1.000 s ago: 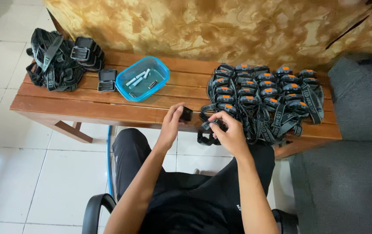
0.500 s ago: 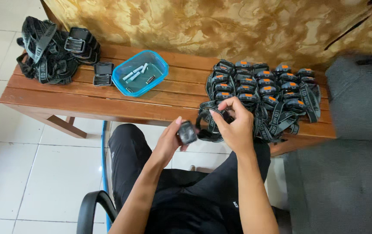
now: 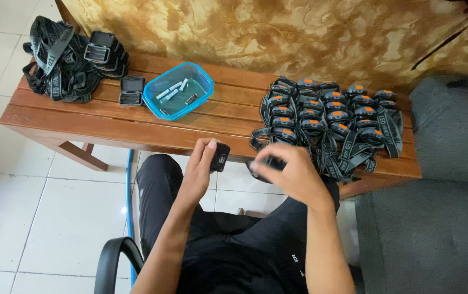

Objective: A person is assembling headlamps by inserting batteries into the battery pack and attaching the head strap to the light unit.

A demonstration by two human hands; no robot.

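Holding: left hand pinches a small black headlamp housing by its sides, just off the bench's front edge, at 6 o'clock from the blue tray.
Right hand: right hand, blurred, closes over another dark headlamp part; how tightly, I cannot tell.
Handling: the housing looks like light, rigid, smooth plastic, so probably best gripped across its 2 flat sides, fingertips clear of the lens face.
Tray: blue plastic tray with several batteries lying loose.
At 3 o'clock: rows of orange-and-grey headlamps with straps.
At 9 o'clock: black strap pile, open black case.
Support: wooden bench.
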